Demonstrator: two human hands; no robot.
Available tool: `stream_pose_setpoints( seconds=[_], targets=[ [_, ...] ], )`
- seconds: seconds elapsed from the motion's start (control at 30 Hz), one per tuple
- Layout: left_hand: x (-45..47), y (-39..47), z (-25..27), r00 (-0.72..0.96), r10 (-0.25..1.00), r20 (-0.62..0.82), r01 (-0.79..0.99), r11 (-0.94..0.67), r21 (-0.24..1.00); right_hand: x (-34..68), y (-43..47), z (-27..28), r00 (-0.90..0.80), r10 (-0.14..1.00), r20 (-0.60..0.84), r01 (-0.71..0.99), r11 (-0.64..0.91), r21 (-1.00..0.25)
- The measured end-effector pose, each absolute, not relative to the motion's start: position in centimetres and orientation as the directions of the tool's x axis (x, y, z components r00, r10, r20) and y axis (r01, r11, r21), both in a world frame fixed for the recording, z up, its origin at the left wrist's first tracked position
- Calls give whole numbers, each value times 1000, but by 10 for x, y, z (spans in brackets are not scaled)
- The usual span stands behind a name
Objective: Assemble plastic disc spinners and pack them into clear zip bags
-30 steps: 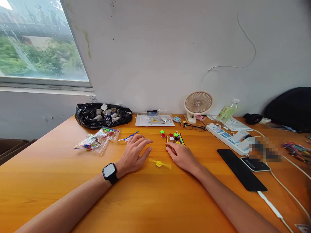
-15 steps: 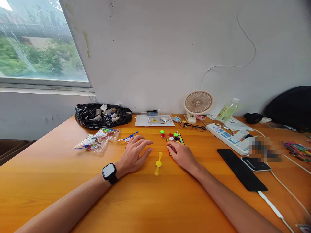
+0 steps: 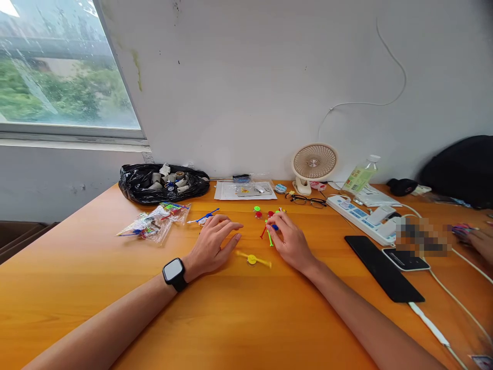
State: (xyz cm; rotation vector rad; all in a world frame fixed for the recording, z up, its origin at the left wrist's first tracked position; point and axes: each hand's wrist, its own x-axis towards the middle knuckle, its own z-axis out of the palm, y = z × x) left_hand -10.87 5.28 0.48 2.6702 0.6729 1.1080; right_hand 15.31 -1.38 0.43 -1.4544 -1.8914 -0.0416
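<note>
A yellow two-armed plastic spinner (image 3: 251, 259) lies between my hands, its arms blurred as if turning. My left hand (image 3: 215, 244), with a watch at the wrist, rests on the table with fingers spread, holding nothing. Beside its fingertips is a white piece with a blue bar (image 3: 208, 216), partly covered by the hand. My right hand (image 3: 290, 244) is curled over small plastic parts, with a small blue piece (image 3: 275, 227) between thumb and fingers. A red stick (image 3: 263, 230) and a green stick (image 3: 269, 235) lie by its thumb. Green and red discs (image 3: 258, 211) sit just beyond.
Clear bags of coloured parts (image 3: 154, 223) and a black plastic bag (image 3: 133, 187) stand left. Behind are papers (image 3: 227, 191), glasses (image 3: 308, 200) and a small fan (image 3: 314, 164). A power strip (image 3: 358, 216), phone (image 3: 381, 267) and cables lie right, near another person's hand (image 3: 483, 241).
The yellow spinner's arms have turned from upright to nearly sideways. My right hand has shifted slightly, and the red and green sticks are spread apart. Another person's hand has appeared at right.
</note>
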Motion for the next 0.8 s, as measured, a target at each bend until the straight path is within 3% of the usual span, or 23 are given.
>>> stream_pose_setpoints(
  seconds=[0.1, 0.23, 0.37, 0.57, 0.8],
  targets=[
    [-109, 53, 5, 616, 473, 630, 342, -881, 327, 156, -12, 3, -68, 796, 601, 827, 382, -413],
    [-109, 53, 5, 623, 481, 617, 343, -877, 337, 159, -10, -5, 30, 863, 504, 756, 310, -576],
    [-109, 54, 4, 631, 475, 613, 333, -880, 340, 159, -9, -7, 94, 861, 500, 728, 283, -624],
    [-109, 53, 3, 671, 438, 598, 296, -898, 325, 163, -8, -4, 88, 819, 567, 760, 313, -570],
    [-108, 52, 4, 698, 400, 595, 262, -915, 308, 170, -2, -18, 16, 848, 530, 818, 294, -494]
  ],
)
